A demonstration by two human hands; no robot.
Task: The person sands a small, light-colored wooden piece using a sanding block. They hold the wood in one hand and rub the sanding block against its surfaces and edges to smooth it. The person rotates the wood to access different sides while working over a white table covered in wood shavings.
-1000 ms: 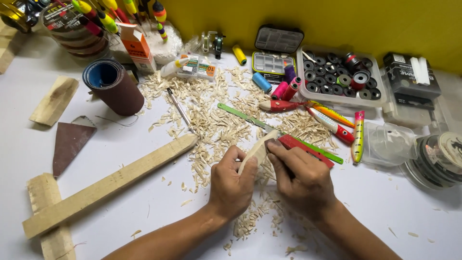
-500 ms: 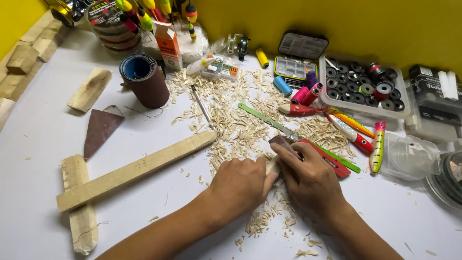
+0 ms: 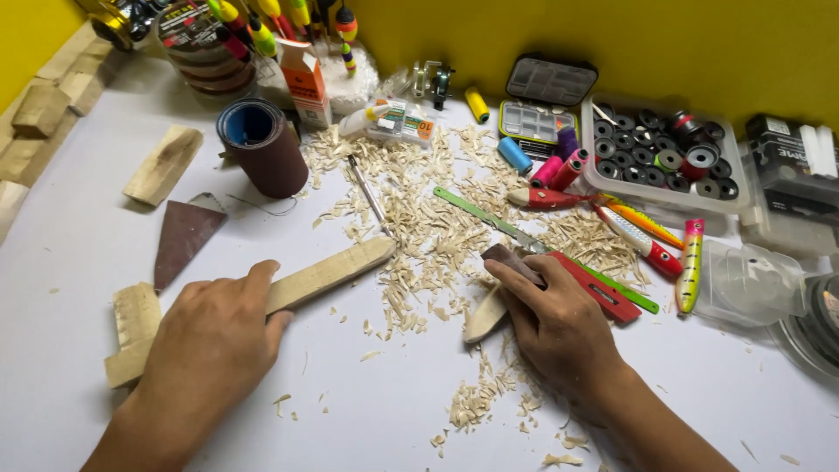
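Note:
My left hand (image 3: 210,350) lies on a long wooden slat (image 3: 323,273) that runs diagonally across the white table (image 3: 79,236), fingers curled over its near end. My right hand (image 3: 555,323) holds a small carved wooden lure blank (image 3: 483,316) together with a scrap of brown sandpaper (image 3: 509,256) pinched under the fingers. The blank rests on the table amid pale wood shavings (image 3: 428,227). A red-handled knife (image 3: 603,293) lies just right of that hand.
A roll of brown sandpaper (image 3: 262,144) stands at the back left, a triangular sandpaper piece (image 3: 182,236) and wood blocks (image 3: 162,164) near it. Painted lures (image 3: 690,262), thread spools, a green saw blade (image 3: 485,218) and plastic boxes (image 3: 664,157) crowd the right and back.
My left hand has let go of the carved blank and moved left onto the long wooden slat. The right hand keeps the blank and sandpaper. The camera view has shifted.

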